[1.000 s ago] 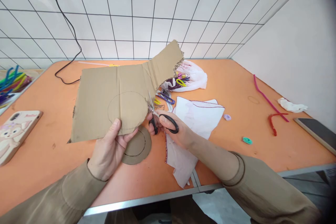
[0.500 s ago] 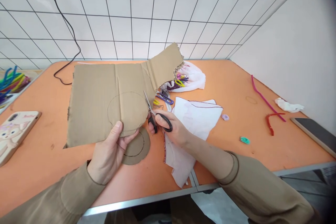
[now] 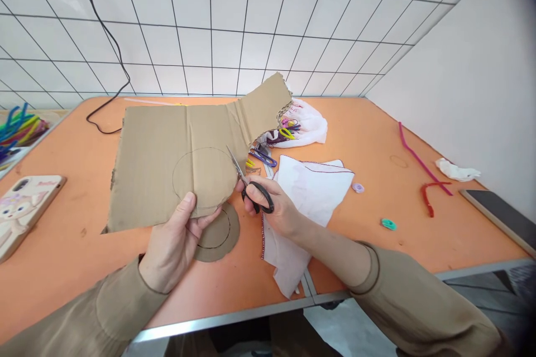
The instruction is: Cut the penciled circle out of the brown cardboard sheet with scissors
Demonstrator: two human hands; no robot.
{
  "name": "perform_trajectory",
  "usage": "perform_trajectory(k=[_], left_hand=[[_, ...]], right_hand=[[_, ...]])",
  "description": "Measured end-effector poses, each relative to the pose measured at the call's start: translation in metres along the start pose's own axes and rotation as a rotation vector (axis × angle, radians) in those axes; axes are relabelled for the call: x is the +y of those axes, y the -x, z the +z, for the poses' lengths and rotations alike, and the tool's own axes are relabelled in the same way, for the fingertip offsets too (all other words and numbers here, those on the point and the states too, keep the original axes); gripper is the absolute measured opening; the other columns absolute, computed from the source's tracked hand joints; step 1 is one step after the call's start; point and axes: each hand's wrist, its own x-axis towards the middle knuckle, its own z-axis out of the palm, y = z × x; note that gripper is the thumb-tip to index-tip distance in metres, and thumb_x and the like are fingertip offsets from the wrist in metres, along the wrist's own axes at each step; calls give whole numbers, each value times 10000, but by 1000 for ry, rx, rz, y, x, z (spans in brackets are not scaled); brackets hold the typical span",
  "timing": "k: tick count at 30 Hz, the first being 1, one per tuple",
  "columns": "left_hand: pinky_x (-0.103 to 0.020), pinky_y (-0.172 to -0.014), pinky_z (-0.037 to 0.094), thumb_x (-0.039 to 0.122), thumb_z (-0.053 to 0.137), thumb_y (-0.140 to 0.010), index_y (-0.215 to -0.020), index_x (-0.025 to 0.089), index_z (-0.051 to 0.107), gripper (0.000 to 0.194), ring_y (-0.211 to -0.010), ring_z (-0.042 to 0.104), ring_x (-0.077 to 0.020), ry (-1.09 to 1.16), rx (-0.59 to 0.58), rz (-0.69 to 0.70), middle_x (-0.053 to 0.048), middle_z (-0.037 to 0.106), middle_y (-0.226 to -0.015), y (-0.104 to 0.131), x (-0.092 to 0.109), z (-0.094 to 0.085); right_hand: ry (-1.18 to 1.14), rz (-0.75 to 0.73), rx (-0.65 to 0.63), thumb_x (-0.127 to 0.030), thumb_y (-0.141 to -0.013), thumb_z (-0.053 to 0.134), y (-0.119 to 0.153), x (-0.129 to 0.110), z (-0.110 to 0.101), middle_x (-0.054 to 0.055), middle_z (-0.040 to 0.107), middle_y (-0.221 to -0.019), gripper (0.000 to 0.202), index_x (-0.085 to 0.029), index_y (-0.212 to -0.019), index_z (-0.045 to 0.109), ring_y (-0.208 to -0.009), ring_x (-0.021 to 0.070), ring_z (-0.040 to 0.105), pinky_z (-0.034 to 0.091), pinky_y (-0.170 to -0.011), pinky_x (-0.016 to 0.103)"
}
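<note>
My left hand [image 3: 176,234] grips the lower edge of a brown cardboard sheet [image 3: 151,162], thumb on top and fingers beneath. A circle is drawn on the sheet, and its lower right side is cut along the curve. Black-handled scissors [image 3: 258,196] are in my right hand [image 3: 280,209], fingers through the loops. Their blades meet the cardboard at the circle's right side, pointing up and left; the handles sit close together. Below the sheet lies a rounded cardboard piece [image 3: 226,245] with a circle drawn on it, partly hidden by my left hand and the sheet.
A white cloth [image 3: 310,184] with dark red stitched edging lies right of the scissors. Behind it are a white bag [image 3: 314,122] and blue snips [image 3: 263,156]. Phones [image 3: 29,209] lie at both sides. Pipe cleaners [image 3: 425,159] and a teal roll [image 3: 388,224] are at right.
The scissor handles have come closer together in my right hand. The cardboard's left edge has shifted slightly to the right, while my left hand keeps its hold.
</note>
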Motion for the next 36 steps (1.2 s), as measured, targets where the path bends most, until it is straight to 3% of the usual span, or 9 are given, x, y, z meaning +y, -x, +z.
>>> perform_trajectory(k=[4,8,12,15,21,29,36], left_hand=[[-312,-797,640,218,653,-885,-1475,314,417,643,-1202,616,-274,0,30,-13,-52,629,-1356,0,-1,0],[-334,-789,644,215,650,-886,-1486,307,399,657,-1083,684,-263,-20,3,-39,-70,652,-1322,1,-4,1],[-329,-770,650,187,665,-868,-1479,355,397,688,-1150,649,-273,-27,41,-32,-42,599,-1394,2,-5,1],[-329,-774,651,186,684,-852,-1464,361,421,689,-1214,605,-287,-25,53,-40,-25,567,-1430,2,-4,1],[-330,-758,654,187,670,-861,-1450,331,454,643,-1154,645,-282,-32,64,-37,-35,588,-1407,1,0,1],[-327,-761,650,226,688,-848,-1456,289,454,654,-1214,603,-313,-51,35,-62,-69,618,-1369,-1,5,-2],[-331,-753,650,195,670,-859,-1458,338,439,658,-1171,635,-293,-62,57,-21,-49,626,-1361,1,2,-2]], right_hand=[[7,9,-39,-581,-755,658,-1,1,1,-15,568,-602,403,-196,-763,537,-563,132,490,375,-576,288],[-4,-75,-115,-634,-800,600,-4,4,-2,21,593,-692,448,-202,-715,517,-656,157,517,381,-634,310],[15,-114,-150,-652,-816,570,-7,7,-8,18,578,-675,476,-188,-711,540,-612,142,486,341,-591,301],[3,-95,-133,-649,-803,591,-7,6,-10,8,577,-645,474,-191,-692,534,-598,142,493,345,-588,301],[-60,-26,-54,-606,-728,684,-4,2,-5,-13,572,-578,454,-192,-644,518,-538,123,487,347,-539,282],[5,23,20,-506,-743,646,0,-1,-3,-44,510,-483,341,-195,-667,526,-453,97,426,286,-460,253],[-26,-36,-95,-626,-752,648,-3,2,-7,6,603,-602,452,-192,-694,539,-543,132,513,380,-549,289]])
